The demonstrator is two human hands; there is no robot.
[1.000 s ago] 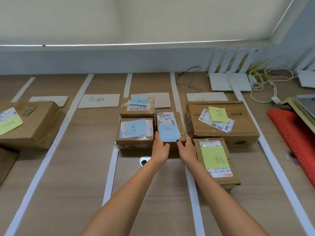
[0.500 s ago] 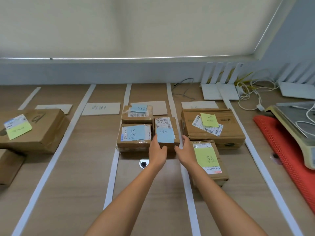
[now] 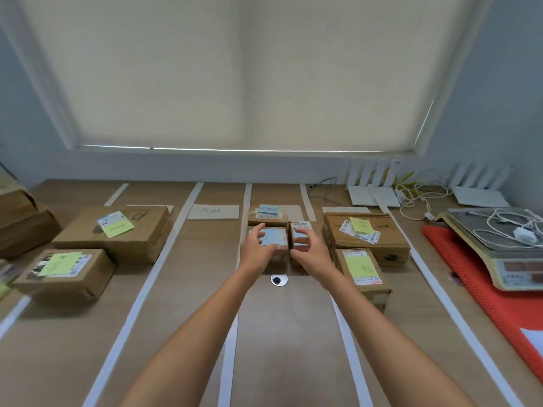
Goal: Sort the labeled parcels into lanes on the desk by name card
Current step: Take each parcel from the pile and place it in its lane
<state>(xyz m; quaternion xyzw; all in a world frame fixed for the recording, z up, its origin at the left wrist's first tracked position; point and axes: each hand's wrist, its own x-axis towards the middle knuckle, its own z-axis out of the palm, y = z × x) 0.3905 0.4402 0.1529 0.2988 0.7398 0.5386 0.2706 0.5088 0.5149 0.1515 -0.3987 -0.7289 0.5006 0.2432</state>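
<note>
Wooden counter (image 3: pixel 182 333) was split into lanes by white tape strips (image 3: pixel 141 292). Large brown cardboard box with yellow note (image 3: pixel 364 235) sat in the lane right of the hands. Two small cardboard parcels with blue notes lay side by side in the middle lane: left hand (image 3: pixel 258 248), fingers loosely spread, hovered over the left parcel (image 3: pixel 276 239); right hand (image 3: pixel 311 249), fingers loosely curled, over the narrow right parcel (image 3: pixel 299 230). Contact unclear.

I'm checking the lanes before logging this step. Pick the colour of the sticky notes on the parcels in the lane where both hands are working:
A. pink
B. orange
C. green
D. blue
D: the parcel under the left hand, the narrow parcel by the right hand and the rear parcel all carry blue notes.
</note>
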